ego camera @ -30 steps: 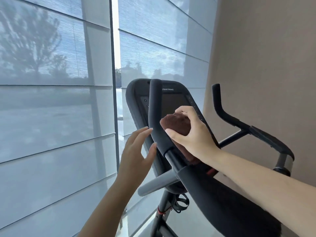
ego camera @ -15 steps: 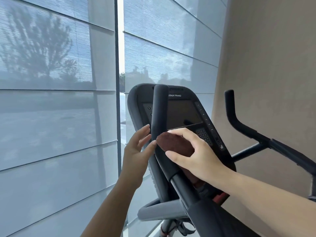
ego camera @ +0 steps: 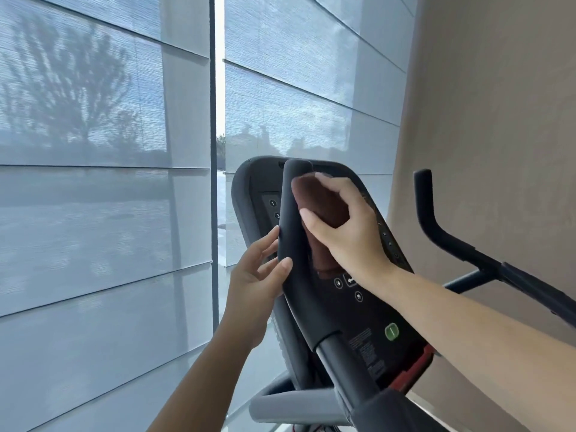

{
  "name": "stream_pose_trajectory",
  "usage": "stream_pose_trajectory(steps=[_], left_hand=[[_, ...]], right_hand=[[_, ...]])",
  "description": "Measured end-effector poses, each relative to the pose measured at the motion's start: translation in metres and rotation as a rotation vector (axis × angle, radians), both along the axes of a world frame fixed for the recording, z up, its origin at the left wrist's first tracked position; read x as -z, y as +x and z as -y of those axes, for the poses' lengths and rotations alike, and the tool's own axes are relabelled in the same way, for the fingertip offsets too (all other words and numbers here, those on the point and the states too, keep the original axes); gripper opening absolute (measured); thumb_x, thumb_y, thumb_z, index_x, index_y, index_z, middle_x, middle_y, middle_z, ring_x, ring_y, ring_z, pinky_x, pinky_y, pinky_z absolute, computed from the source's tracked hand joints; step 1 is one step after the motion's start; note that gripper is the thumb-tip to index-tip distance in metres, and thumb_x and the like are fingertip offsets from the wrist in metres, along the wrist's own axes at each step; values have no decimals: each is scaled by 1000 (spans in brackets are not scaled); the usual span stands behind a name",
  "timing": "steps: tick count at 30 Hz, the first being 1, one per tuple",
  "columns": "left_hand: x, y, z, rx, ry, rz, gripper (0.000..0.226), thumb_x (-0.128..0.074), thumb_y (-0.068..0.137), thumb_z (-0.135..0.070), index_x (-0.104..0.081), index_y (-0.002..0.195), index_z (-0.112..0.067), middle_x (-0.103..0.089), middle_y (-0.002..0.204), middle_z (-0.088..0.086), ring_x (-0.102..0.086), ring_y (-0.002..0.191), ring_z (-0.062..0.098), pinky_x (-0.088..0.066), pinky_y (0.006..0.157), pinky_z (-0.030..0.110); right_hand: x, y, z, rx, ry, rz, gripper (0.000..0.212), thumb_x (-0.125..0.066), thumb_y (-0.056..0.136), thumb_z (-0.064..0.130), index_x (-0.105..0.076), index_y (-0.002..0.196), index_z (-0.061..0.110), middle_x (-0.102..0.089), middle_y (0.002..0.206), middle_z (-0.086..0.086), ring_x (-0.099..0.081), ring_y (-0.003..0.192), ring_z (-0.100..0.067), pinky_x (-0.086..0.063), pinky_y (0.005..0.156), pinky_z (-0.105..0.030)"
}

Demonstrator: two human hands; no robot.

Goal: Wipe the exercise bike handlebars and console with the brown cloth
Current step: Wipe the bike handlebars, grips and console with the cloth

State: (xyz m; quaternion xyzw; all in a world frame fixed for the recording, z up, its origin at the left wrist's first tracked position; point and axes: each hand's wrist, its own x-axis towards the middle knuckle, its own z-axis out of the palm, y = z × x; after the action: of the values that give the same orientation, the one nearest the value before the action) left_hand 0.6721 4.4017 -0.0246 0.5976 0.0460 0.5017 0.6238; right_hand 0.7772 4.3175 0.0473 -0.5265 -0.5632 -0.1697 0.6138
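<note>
The exercise bike's black console (ego camera: 371,313) tilts up in the middle of the view. Its left handlebar (ego camera: 294,244) rises in front of the console; the right handlebar (ego camera: 436,226) stands off to the right near the wall. My right hand (ego camera: 349,235) grips the bunched brown cloth (ego camera: 324,210) and presses it on the console's upper screen area, right beside the left handlebar. My left hand (ego camera: 258,275) touches the left side of that handlebar with fingers loosely spread, thumb on the grip. Most of the screen is hidden by the cloth and hand.
Tall windows with grey mesh blinds (ego camera: 103,182) fill the left and back. A beige wall (ego camera: 498,120) stands close on the right. A grey crossbar (ego camera: 280,406) runs below the console. A green button (ego camera: 391,332) and a red part (ego camera: 414,369) sit on the console's lower end.
My right hand slid the cloth down the console and then up to its top. My left hand closed in onto the left handlebar. The view moved nearer to the console.
</note>
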Motion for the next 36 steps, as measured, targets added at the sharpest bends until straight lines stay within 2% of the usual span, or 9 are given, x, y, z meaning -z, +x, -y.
stream_pose_trajectory(steps=[6,9,13,16,19,21,28,30,36], left_hand=[[-13,4,-12,9,22,53,43,-57,85,0,-60,112,-33,-70,98,-17,-66,88,10,-53,67,21],[-14,5,-13,-9,35,47,46,-55,86,4,-58,111,-35,-69,93,-23,-66,84,6,-52,65,19],[-4,7,-6,-7,24,37,46,-56,87,2,-58,114,-34,-67,107,-13,-66,93,12,-54,79,27],[2,6,0,-23,7,22,45,-57,87,-1,-59,114,-37,-60,115,-12,-65,94,8,-52,82,28],[4,4,3,-29,24,32,45,-59,86,-4,-59,110,-41,-59,111,-21,-64,87,-3,-51,70,14],[2,4,4,-41,39,35,45,-59,86,-5,-59,109,-43,-59,110,-23,-63,86,-6,-50,67,11],[-19,4,-7,-17,28,131,45,-56,86,3,-61,112,-34,-66,110,-14,-67,90,9,-53,70,19],[-20,7,-6,-45,27,132,46,-56,87,3,-60,111,-35,-69,99,-24,-67,86,3,-51,66,15],[2,13,8,-105,26,109,48,-59,86,0,-57,107,-43,-63,93,-39,-62,92,-7,-46,72,6]], right_hand=[[28,6,40,-207,-498,13,44,-75,72,10,-65,101,43,-68,105,11,-61,95,3,-43,81,-6],[21,11,51,-189,-611,123,44,-76,70,18,-64,102,47,-66,107,17,-59,99,4,-41,84,-6],[19,6,42,-103,-310,99,47,-76,73,14,-61,107,42,-63,113,16,-55,106,5,-37,89,-5],[-4,7,14,32,-7,-48,40,-72,78,13,-60,113,28,-61,117,1,-55,108,-3,-39,94,-12],[-20,5,-6,54,70,-106,39,-70,79,11,-58,116,19,-60,116,-5,-56,105,-7,-41,93,-14],[-20,3,-6,-29,41,-128,40,-70,79,9,-58,116,21,-62,115,3,-57,105,-3,-42,93,-15],[11,12,26,-187,-385,45,45,-74,74,5,-63,108,33,-66,108,13,-60,99,5,-42,84,-6],[19,15,37,-251,-488,-32,43,-72,75,4,-65,105,34,-71,98,17,-63,92,4,-44,78,-6],[23,15,77,-224,-735,2,40,-70,68,17,-66,102,39,-69,103,13,-64,95,-4,-45,80,-8]])
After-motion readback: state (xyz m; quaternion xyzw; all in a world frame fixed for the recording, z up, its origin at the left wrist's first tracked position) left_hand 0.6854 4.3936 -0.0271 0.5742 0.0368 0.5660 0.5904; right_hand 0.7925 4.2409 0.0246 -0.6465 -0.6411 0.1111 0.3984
